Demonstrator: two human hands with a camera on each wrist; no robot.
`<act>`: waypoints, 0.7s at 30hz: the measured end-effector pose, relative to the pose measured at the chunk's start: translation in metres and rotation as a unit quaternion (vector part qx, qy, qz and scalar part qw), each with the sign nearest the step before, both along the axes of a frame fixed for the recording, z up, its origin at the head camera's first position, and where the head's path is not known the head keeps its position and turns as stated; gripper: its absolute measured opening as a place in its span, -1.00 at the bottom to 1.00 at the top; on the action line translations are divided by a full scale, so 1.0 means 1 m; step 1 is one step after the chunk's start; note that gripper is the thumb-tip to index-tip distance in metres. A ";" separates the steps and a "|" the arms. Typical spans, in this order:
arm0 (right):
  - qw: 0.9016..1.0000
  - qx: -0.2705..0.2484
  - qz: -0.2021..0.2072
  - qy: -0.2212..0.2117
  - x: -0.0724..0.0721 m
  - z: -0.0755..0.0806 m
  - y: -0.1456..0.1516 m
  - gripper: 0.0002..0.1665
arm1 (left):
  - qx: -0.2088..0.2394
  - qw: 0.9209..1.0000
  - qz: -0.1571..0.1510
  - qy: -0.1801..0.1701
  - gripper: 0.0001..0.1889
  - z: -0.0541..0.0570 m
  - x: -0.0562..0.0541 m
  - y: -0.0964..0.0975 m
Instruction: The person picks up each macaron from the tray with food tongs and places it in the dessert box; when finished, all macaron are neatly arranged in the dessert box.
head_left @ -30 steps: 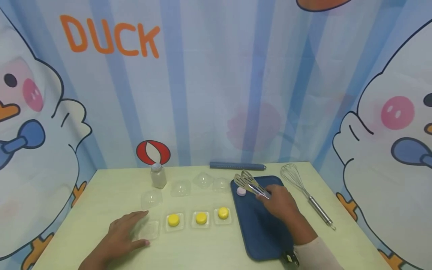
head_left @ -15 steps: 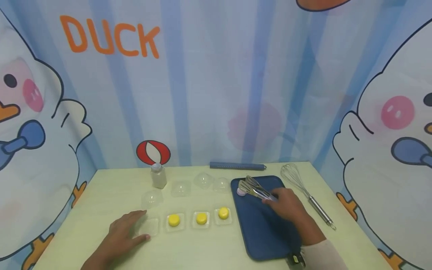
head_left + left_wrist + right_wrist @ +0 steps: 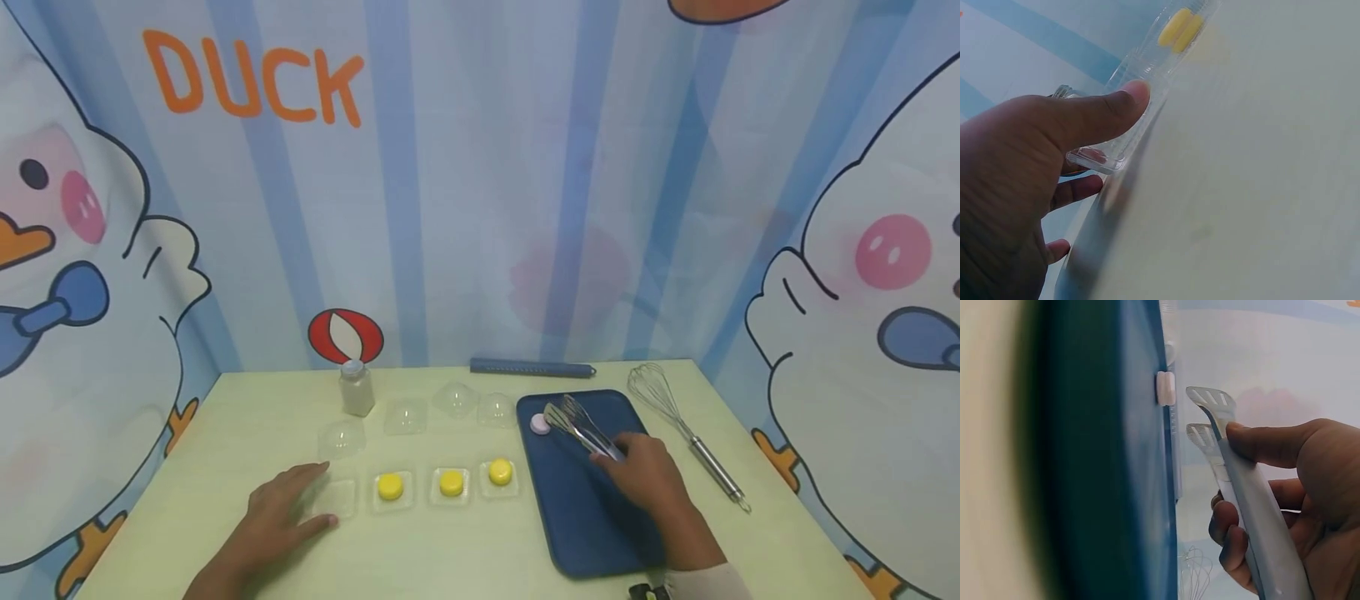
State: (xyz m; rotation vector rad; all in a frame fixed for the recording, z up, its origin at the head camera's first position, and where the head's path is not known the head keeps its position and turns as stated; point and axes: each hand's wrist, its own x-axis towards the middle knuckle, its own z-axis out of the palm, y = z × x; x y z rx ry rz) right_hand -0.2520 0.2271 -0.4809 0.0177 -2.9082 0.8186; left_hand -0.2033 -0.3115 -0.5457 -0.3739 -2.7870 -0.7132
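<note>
My right hand (image 3: 647, 473) grips metal tongs (image 3: 1254, 506), thumb on one arm and fingers curled round the other. The slotted tips stand apart above the blue tray (image 3: 570, 508), just right of a small pink macaron (image 3: 540, 424) near the tray's far left corner. My left hand (image 3: 273, 512) lies at the left of the table, thumb and index finger spread on either side of a clear plastic box base (image 3: 335, 497). In the left wrist view the thumb overlaps that base (image 3: 1116, 140). Beside it stand three similar bases, each with a yellow macaron (image 3: 390, 486).
Several clear domed lids (image 3: 406, 416) lie behind the bases. A small capped jar (image 3: 356, 389) stands at the back left. A dark blue bar-shaped tool (image 3: 532, 367) lies along the back edge, and a whisk (image 3: 697, 442) lies right of the tray.
The tongs and right hand have shifted right and slightly nearer, so the pink macaron shows uncovered at their left. The left hand has barely moved. The view has shifted slightly.
</note>
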 end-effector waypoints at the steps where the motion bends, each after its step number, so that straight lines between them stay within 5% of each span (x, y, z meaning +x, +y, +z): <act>1: 1.000 0.001 -0.003 0.001 0.000 -0.001 0.000 -0.59 | 0.000 1.000 0.002 -0.005 -0.21 0.001 0.000 0.000; 21: 0.999 0.040 0.013 0.022 -0.003 -0.023 -0.010 -0.67 | 0.007 0.999 0.010 -0.029 -0.18 0.003 -0.001 0.002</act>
